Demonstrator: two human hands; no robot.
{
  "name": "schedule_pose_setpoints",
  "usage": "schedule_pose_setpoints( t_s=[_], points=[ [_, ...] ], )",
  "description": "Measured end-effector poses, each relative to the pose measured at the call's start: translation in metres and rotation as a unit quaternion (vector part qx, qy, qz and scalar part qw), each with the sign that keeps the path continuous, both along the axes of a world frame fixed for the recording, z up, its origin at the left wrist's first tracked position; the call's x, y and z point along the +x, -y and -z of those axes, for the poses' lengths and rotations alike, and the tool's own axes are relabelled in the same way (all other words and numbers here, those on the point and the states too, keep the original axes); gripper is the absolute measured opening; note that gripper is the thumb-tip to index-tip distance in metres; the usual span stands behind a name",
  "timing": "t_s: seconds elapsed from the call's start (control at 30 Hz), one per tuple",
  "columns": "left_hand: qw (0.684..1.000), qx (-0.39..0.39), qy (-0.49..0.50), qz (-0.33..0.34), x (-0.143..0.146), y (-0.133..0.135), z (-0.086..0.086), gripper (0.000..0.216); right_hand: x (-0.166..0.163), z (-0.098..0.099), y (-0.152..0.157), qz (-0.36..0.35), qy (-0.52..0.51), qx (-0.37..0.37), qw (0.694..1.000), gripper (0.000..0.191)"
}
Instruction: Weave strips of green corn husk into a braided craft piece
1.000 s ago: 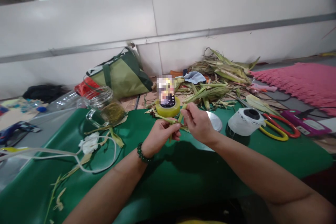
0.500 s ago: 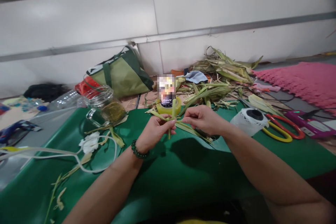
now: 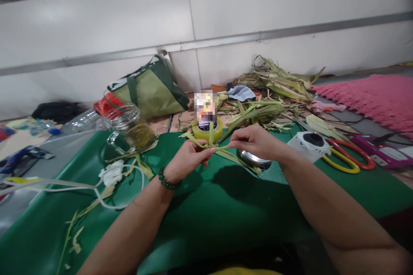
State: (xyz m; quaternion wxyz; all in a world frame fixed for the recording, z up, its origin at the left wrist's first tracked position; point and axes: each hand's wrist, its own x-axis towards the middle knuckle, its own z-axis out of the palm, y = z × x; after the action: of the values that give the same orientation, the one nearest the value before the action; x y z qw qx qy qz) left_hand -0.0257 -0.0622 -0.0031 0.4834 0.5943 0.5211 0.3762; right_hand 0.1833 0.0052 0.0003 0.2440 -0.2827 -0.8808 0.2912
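Green corn husk strips (image 3: 211, 134) cross one another in front of me, above the green mat (image 3: 232, 223). My left hand (image 3: 190, 157), closed with thumb and fingers pressed together, grips them where they cross. One strip runs level to the right, and its end is pinched in my right hand (image 3: 253, 141). Below the right hand, a shiny round metal object (image 3: 256, 161) lies partly hidden. Just behind the strips, a phone (image 3: 206, 114) leans upright at a roll of yellow tape (image 3: 213, 132).
A glass mug (image 3: 138, 135) stands left, near a white cord (image 3: 106, 203). On the right are a plastic-wrapped roll (image 3: 308, 146), scissors with red and yellow handles (image 3: 343, 165) and a purple device (image 3: 376, 148). Husks (image 3: 280, 81) pile up behind, beside a green bag (image 3: 155, 94).
My right hand has moved slightly right and up, drawing the strip out longer. The metal object under it now shows more. My left hand has stayed nearly in place.
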Motion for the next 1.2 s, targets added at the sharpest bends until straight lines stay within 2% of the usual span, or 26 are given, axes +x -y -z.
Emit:
schedule_pose_setpoints(
  t_s=[0.13,0.27,0.37,0.5,0.63,0.77,0.83,0.93,1.07,1.13,1.2],
  points=[
    [1.000,-0.014,0.006,-0.004,-0.001,0.000,-0.001,0.034,0.003,-0.001,-0.005,-0.004,0.017,-0.016,1.000,0.029],
    [0.999,-0.026,0.005,0.021,0.007,0.001,0.005,0.033,-0.011,0.004,0.005,0.049,-0.036,0.056,0.997,0.021],
    [0.999,-0.012,-0.012,0.032,0.016,0.003,0.010,0.028,-0.023,0.007,0.018,0.044,-0.097,-0.016,0.994,0.023],
    [1.000,-0.005,0.001,0.020,0.020,0.006,0.008,0.020,-0.026,0.007,0.022,0.046,-0.194,-0.112,0.974,0.020],
    [0.997,-0.033,0.060,0.033,0.016,0.007,0.003,0.022,-0.021,0.007,0.013,0.036,-0.213,-0.165,0.962,0.022],
    [0.987,-0.103,0.121,0.036,0.011,0.005,0.004,0.036,-0.022,0.009,0.009,0.025,-0.201,-0.184,0.962,0.025],
    [0.981,-0.136,0.140,0.012,0.010,0.004,0.005,0.042,-0.024,0.010,0.010,0.032,-0.191,-0.170,0.966,0.024],
    [0.982,-0.141,0.121,-0.020,0.012,0.004,0.007,0.042,-0.024,0.010,0.011,0.054,-0.166,-0.121,0.977,0.022],
    [0.994,-0.105,0.021,-0.002,0.018,0.003,0.010,0.036,-0.022,0.009,0.013,0.118,-0.167,0.053,0.977,0.022],
    [0.996,-0.083,-0.015,0.014,0.021,0.003,0.013,0.031,-0.023,0.010,0.015,0.080,-0.127,0.122,0.981,0.015],
    [0.997,-0.064,-0.029,0.031,0.025,0.003,0.017,0.027,-0.026,0.011,0.019,0.025,-0.079,0.151,0.985,0.011]
  ],
)
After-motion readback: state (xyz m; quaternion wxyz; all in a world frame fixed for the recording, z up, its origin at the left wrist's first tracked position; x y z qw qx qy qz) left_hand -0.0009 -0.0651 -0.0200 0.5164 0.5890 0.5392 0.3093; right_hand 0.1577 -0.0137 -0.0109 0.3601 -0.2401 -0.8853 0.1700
